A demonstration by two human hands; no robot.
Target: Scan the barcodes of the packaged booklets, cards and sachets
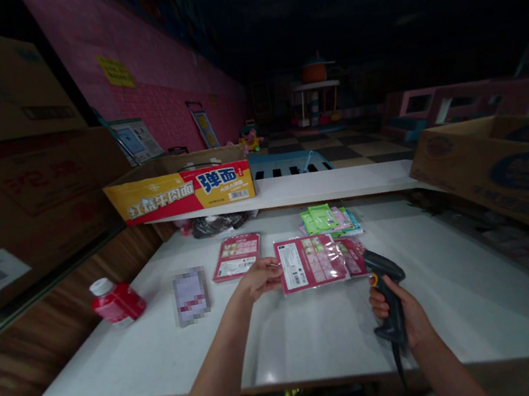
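My right hand grips a dark handheld scanner; my left hand pinches the left edge of a pink packet over the white counter. Beyond: green packets, then a red-and-yellow carton.

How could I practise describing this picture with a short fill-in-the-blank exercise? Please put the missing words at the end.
1. The right hand grips a dark handheld ____.
2. The ____ hand holds a pink packet at its edge.
3. The red bottle has a ____ cap.

Missing words: scanner; left; white.
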